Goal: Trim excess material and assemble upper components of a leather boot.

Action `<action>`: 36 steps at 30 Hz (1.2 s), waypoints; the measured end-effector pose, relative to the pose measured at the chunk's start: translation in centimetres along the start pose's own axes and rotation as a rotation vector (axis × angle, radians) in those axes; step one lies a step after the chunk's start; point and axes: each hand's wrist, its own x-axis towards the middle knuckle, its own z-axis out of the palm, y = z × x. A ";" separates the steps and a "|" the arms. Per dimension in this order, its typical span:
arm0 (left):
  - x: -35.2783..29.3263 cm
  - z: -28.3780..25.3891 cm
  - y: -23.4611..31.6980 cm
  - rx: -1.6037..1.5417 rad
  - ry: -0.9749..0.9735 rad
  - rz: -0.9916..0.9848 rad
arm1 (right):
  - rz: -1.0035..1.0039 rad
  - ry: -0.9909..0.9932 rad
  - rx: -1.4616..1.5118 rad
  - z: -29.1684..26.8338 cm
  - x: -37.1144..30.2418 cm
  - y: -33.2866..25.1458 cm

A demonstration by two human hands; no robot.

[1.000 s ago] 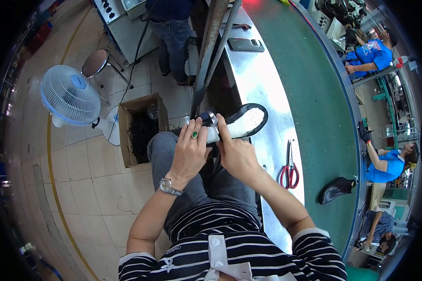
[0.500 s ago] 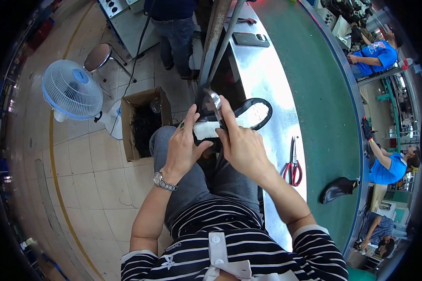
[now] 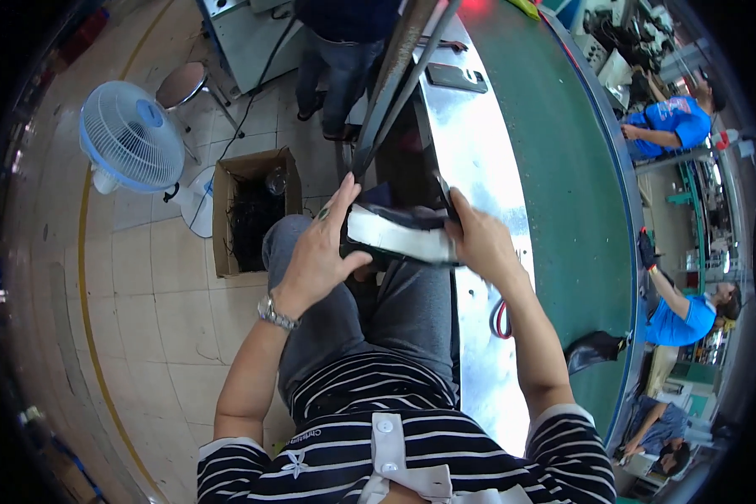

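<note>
Showing its off-white underside upward, the shoe (image 3: 403,236) is held over the wearer's lap, lying crosswise between the two hands. Pale face long and narrow, slightly bowed, a little blurred toward the 3 o'clock end; black, glossy material borders it along the 12 o'clock side, a thinner dark edge along 6 o'clock

Left hand (image 3: 317,259) at the 9 o'clock end: spread wide, fingers nearly straight, thumb well apart from them, shoe's end in the gap; how firmly it presses, cannot tell. Right hand (image 3: 489,244) at the 3 o'clock end: fingers bent over the shoe's end, blurred. Thin dark piece (image 3: 443,191) stands up by its fingertips, kind unclear; whether it is gripped, cannot tell

Farther out from the shoe: grey trousers (image 3: 416,302) at 6; open carton (image 3: 223,227) at 9, dark stringy stuff inside; white-and-blue fan (image 3: 130,126) near 10. Metal bench (image 3: 479,143) at 2, a dark phone (image 3: 456,78) on it near 1. Red-handled scissors (image 3: 501,321) toward 4, partly behind the right forearm. Beyond the bench, green belt (image 3: 563,160), a black shoe (image 3: 595,351) on it at 4
</note>
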 end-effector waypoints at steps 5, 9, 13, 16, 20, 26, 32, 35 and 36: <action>-6.7 -1.0 2.4 -0.389 -0.089 -0.482 | 0.112 -0.492 0.578 -2.7 -6.1 -3.5; -10.7 -0.8 0.9 -0.052 0.146 -0.405 | 0.058 -0.588 0.648 -1.9 -7.6 -6.2; -10.6 -2.5 1.3 0.026 0.266 -0.467 | -0.135 -0.624 0.542 -1.3 -6.8 -7.4; -11.2 -1.7 1.8 0.165 0.272 -0.406 | -0.208 -0.696 0.452 -2.2 -5.9 -9.2; -12.4 -0.5 2.1 -0.055 0.224 -0.428 | -0.274 -0.785 0.337 -3.6 -4.9 -11.3; -12.8 0.8 2.5 0.123 0.208 -0.297 | -0.431 -0.716 -0.067 -3.3 -4.7 -13.2; -12.7 -0.2 2.7 -0.097 0.084 -0.484 | -0.370 -0.699 -0.035 -1.9 -5.3 -12.2; -12.6 -0.6 0.8 -0.973 -0.066 -0.769 | -0.394 -0.640 -0.002 -0.8 -6.3 -10.8; -12.3 -0.2 -0.1 -1.535 -0.045 -0.792 | -0.396 -0.638 0.002 -0.5 -6.5 -10.5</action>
